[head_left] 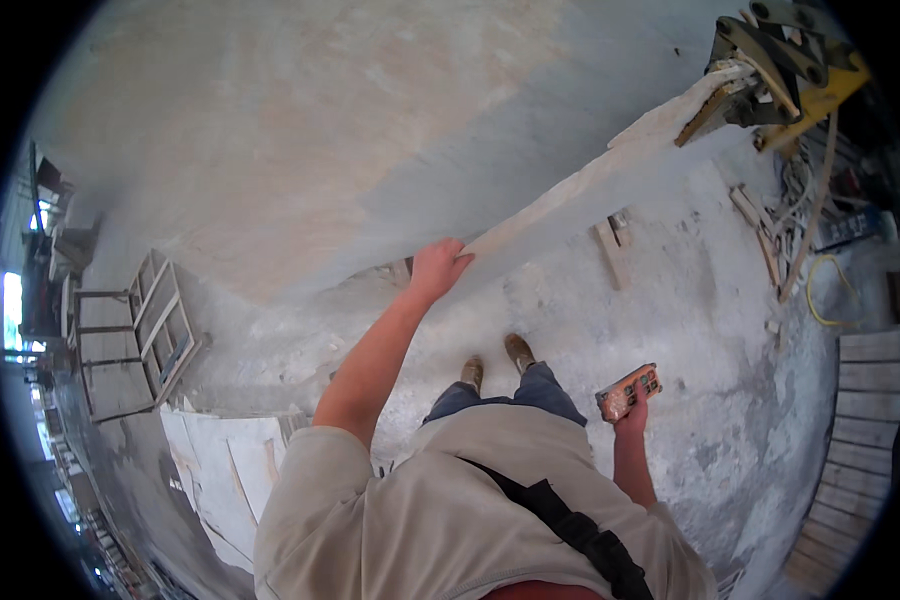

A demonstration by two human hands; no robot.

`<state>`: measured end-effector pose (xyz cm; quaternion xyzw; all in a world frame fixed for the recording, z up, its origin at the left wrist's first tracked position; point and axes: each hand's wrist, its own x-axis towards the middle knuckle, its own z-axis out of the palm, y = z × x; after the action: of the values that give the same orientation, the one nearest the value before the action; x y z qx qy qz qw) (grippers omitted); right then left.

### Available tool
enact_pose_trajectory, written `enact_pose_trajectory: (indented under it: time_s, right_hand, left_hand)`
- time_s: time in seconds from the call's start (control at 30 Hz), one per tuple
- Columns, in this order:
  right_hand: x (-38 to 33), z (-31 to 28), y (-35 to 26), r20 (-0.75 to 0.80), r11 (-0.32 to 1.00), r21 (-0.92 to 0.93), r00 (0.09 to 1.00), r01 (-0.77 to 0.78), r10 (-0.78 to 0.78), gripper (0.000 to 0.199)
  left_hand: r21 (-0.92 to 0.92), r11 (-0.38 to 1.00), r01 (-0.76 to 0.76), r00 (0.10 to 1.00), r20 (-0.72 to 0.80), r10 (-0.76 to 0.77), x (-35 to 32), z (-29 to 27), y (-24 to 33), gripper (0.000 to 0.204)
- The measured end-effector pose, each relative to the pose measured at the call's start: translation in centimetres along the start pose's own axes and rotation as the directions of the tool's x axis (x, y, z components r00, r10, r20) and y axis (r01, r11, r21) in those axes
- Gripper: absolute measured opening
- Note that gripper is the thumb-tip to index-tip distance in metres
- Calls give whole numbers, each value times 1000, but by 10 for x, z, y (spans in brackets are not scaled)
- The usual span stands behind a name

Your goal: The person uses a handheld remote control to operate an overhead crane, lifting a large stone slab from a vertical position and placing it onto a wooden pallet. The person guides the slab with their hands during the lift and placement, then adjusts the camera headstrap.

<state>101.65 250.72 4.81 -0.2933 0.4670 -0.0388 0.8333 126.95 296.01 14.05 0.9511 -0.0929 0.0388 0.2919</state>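
A large pale stone slab [270, 120] fills the upper part of the view, its near edge running up to the right. My left hand [438, 270] is closed on that edge, the fingers passing out of sight behind it. Down at my right side, my right hand [631, 412] holds a handheld remote control [630, 391], an orange box with dark buttons. At the upper right, a metal clamp [770, 60] with dark jaws and a yellow arm is at the slab's far end, with a wooden piece [702, 114] beside its jaws.
On the grey floor [670, 300] beyond my boots lies a wooden block [611, 256]. A metal frame rack [135, 350] stands left; white slabs [232, 465] lean at lower left. On the right are wooden slats [865, 430], a yellow hose [818, 300] and loose planks [760, 230].
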Motion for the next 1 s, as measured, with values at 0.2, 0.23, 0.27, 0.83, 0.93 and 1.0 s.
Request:
enact_pose_trajectory:
  time_s: [0.2, 0.23, 0.27, 0.83, 0.93, 1.0]
  right_hand:
    - [-74, -30, 58, -143, 998, 10, 988, 62, -60, 28]
    - [-84, -28, 66, -163, 996, 28, 984, 80, -75, 28]
    - [-92, -26, 73, -182, 994, 44, 979, 98, -89, 27]
    - [-140, -6, 122, -311, 973, 107, 936, 206, -164, 32]
    - [-143, -5, 123, -360, 966, 134, 919, 223, -162, 35]
    - [-146, -12, 123, -392, 967, 134, 908, 215, -147, 35]
  left_hand:
    - [-19, 992, -122, 992, 24, 122, 5, 5, 1, 23]
    - [-24, 994, -105, 994, 40, 106, 7, 3, 1, 24]
    - [-30, 996, -86, 995, 55, 88, 6, 2, 2, 25]
    - [-41, 998, -49, 971, 232, 57, 21, 20, 22, 28]
    - [-68, 996, -56, 962, 263, 72, 28, 30, 20, 28]
    - [-84, 995, -58, 954, 289, 80, 33, 34, 19, 28]
